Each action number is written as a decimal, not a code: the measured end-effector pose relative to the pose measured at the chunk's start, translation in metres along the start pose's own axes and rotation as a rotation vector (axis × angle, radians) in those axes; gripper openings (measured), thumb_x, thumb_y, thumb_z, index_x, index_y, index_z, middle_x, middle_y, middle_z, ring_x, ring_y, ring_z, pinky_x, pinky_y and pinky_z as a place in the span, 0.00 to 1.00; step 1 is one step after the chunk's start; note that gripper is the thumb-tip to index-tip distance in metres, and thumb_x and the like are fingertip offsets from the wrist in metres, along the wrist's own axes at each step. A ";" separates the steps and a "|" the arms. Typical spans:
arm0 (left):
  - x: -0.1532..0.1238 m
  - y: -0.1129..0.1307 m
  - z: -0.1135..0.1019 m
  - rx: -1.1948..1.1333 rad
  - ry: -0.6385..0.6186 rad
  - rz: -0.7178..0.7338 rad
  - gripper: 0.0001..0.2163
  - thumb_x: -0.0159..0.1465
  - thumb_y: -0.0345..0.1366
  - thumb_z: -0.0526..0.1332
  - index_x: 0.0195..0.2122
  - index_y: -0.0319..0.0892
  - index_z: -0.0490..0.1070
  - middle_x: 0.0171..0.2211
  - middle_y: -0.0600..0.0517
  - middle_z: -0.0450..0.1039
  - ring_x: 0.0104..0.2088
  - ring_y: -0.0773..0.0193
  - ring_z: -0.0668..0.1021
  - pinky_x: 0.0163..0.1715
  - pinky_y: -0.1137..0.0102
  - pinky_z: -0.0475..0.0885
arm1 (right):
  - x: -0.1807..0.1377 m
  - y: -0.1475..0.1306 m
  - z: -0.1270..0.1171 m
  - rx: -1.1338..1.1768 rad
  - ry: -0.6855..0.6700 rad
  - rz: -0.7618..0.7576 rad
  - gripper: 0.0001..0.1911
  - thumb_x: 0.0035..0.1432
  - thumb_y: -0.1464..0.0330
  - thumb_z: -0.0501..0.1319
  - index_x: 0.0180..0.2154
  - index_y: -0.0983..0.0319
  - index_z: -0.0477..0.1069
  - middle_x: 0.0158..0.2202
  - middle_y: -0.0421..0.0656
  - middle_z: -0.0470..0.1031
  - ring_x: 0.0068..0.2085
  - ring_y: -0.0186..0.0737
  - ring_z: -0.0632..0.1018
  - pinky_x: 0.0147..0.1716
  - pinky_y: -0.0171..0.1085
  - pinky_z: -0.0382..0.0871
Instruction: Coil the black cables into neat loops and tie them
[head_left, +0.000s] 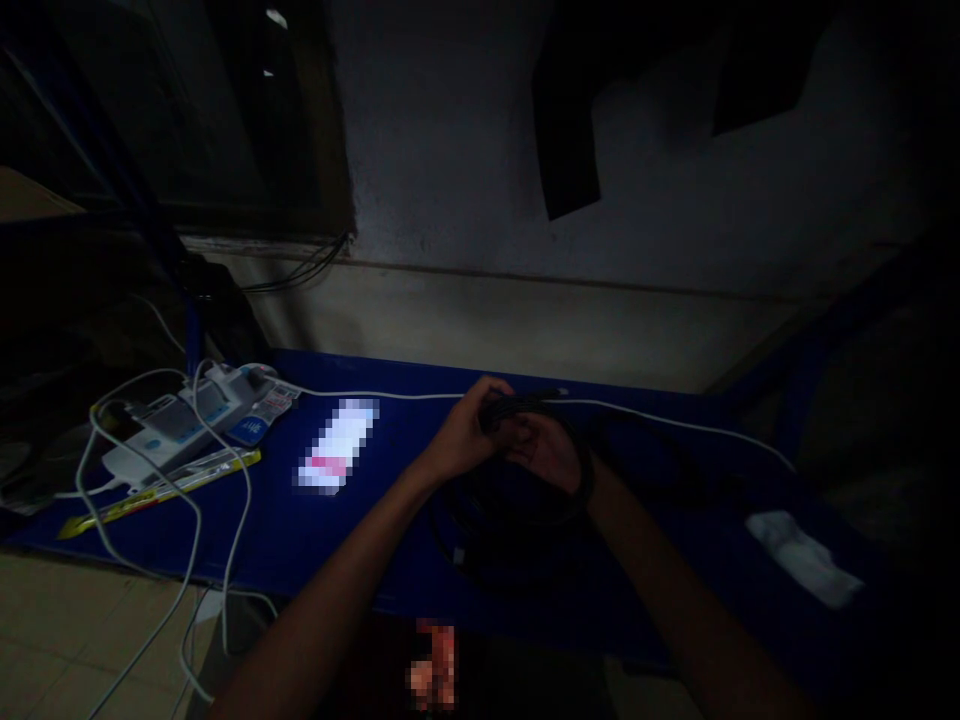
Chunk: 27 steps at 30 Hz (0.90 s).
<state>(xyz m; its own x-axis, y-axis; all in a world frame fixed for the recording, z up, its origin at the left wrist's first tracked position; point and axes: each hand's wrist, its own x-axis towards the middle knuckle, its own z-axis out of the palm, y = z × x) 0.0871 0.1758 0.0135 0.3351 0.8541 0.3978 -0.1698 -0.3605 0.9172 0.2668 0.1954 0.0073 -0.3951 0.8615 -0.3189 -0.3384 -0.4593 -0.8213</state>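
Observation:
A black cable (525, 515) is wound in several loops between my hands above the blue tabletop. My left hand (471, 432) wraps round the bundled loops at their upper left. Inside the coil, my right hand (551, 452) has its fingers curled against the bundle, and a loop passes over its wrist. One cable end with a pale connector (562, 392) sticks out to the right above my hands. Another pale connector (458, 556) hangs at the lower left of the coil. In the dim light the exact finger contact is hard to make out.
On the blue table (405, 440) lies a lit, blurred phone (339, 445). At left are a white power strip (180, 425), tangled white cords and a yellow packet (161, 492). A white cord runs behind my hands. A crumpled white piece (804, 560) lies at right.

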 end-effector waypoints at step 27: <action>0.002 0.000 -0.003 0.297 0.190 0.079 0.12 0.72 0.34 0.61 0.54 0.41 0.78 0.52 0.43 0.79 0.55 0.54 0.79 0.59 0.60 0.71 | -0.008 -0.011 -0.006 -0.176 -0.142 -0.196 0.16 0.49 0.63 0.80 0.35 0.61 0.77 0.24 0.32 0.62 0.22 0.26 0.53 0.19 0.31 0.51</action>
<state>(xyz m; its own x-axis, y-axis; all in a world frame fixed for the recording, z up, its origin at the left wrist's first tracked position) 0.0853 0.1782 0.0142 0.1484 0.8634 0.4822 0.0981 -0.4980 0.8616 0.2793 0.1946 0.0164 -0.4566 0.8854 -0.0874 -0.2719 -0.2324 -0.9339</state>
